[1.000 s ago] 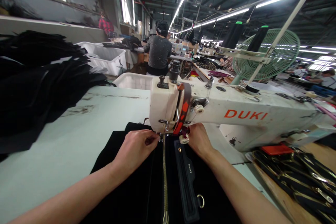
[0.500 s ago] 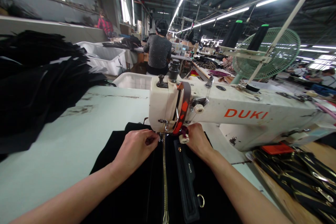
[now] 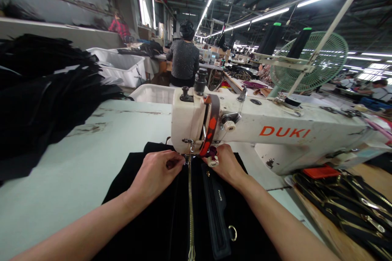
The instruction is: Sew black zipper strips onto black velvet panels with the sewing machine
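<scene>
A black fabric piece (image 3: 147, 220) with a gold zipper (image 3: 191, 208) down its middle lies under the head of a white DUKI sewing machine (image 3: 275, 134). My left hand (image 3: 156, 173) pinches the fabric just left of the needle, fingers curled closed. On the right of the presser foot, my right hand (image 3: 226, 165) presses on the fabric, its fingers tucked under the machine head. A black strap part with a metal ring (image 3: 219, 216) lies on the fabric between my forearms.
A tall heap of black fabric (image 3: 39, 94) fills the table's left side. White bins (image 3: 122, 67) stand behind. A person (image 3: 183, 59) sits ahead, back turned. A green fan (image 3: 309, 63) is at right; black straps with gold zippers (image 3: 343, 204) lie at lower right.
Both hands stay at the needle with almost no movement. The view has tipped slightly.
</scene>
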A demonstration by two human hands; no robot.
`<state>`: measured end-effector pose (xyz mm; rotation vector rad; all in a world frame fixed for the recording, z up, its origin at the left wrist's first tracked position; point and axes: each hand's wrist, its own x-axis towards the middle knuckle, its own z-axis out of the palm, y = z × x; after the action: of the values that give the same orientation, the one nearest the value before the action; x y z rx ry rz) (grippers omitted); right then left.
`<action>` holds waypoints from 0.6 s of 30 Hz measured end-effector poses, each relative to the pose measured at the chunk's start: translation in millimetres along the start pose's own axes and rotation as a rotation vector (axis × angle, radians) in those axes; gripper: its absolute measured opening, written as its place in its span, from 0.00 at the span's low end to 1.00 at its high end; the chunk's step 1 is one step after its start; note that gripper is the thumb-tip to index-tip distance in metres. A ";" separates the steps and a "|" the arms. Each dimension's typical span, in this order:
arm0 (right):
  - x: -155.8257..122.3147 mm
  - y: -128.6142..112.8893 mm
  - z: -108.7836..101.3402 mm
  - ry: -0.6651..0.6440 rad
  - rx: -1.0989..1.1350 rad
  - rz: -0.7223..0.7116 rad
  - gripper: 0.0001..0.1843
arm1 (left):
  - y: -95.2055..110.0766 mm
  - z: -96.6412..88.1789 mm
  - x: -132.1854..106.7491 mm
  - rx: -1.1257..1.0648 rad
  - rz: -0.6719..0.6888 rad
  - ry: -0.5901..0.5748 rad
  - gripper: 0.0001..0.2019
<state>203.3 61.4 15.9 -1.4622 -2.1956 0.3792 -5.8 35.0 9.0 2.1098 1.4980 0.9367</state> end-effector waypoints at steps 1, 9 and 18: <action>0.0 -0.1 0.1 0.002 0.005 -0.003 0.16 | 0.1 0.2 0.0 0.001 -0.004 0.001 0.11; -1.2 -1.9 0.5 0.006 0.025 -0.018 0.15 | -0.1 1.4 0.2 0.044 -0.005 0.006 0.11; -1.1 -1.0 0.2 0.009 0.007 -0.011 0.16 | -1.9 2.2 0.0 0.064 0.006 -0.006 0.11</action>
<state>202.7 60.0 16.0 -1.4453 -2.1921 0.3756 -5.5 35.8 6.2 2.1605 1.5391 0.8956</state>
